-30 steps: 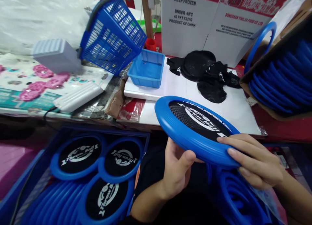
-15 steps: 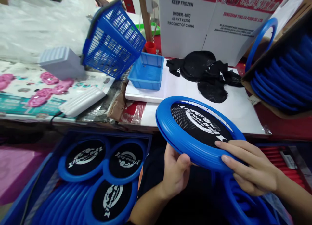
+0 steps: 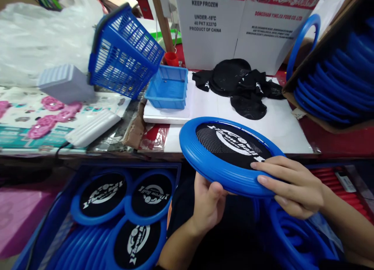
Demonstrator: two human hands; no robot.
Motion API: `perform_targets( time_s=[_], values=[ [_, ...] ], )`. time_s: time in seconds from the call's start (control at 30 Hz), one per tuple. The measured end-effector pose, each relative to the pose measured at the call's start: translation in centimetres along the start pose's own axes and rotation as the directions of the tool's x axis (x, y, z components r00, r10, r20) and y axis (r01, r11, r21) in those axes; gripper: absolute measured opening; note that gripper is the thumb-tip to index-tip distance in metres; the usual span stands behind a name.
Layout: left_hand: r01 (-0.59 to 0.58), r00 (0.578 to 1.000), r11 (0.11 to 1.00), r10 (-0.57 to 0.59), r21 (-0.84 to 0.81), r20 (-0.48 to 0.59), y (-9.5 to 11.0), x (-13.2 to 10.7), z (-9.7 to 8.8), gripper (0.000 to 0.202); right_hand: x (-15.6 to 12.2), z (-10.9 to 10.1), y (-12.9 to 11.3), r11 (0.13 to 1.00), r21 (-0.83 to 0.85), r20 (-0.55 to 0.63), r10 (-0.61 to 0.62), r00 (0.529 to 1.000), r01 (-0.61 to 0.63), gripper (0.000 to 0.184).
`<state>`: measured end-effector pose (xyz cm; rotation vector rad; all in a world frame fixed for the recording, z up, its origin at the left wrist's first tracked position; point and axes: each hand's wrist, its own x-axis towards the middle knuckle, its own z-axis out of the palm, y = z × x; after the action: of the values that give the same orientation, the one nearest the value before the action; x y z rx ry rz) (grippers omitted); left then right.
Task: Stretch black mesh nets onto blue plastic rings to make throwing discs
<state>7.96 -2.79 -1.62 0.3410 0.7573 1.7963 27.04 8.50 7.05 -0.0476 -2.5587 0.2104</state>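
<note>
I hold a blue ring disc with a black mesh centre and white lettering level in front of me, over the table's near edge. My left hand grips its near rim from below, thumb up against the edge. My right hand lies over the right rim, fingers curled on the blue ring. Below my right hand lie bare blue rings. At the lower left a blue bin holds several finished discs with the same black centres.
On the white board lie black mesh pieces. A small blue tray and a tipped blue basket stand at the left. A cardboard box of blue rings sits at the right. White cartons stand behind.
The disc and both hands have shifted slightly left and up in view as my head moved; my grip on the rim is the same.
</note>
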Motion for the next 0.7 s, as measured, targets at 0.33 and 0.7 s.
perform_targets(
  time_s=[0.33, 0.7],
  values=[
    [0.050, 0.997, 0.999, -0.050, -0.007, 0.062, 1.5, 1.5, 2.9, 0.074, 0.6, -0.9, 0.9, 0.994, 0.074, -0.060, 0.086, 0.995, -0.081, 0.058],
    [0.186, 0.972, 0.979, -0.170, -0.088, 0.162, 1.9, 1.6, 3.8, 0.094, 0.6, -2.5, 1.8, 0.983, 0.166, -0.041, 0.091, 0.995, -0.083, 0.064]
  ],
)
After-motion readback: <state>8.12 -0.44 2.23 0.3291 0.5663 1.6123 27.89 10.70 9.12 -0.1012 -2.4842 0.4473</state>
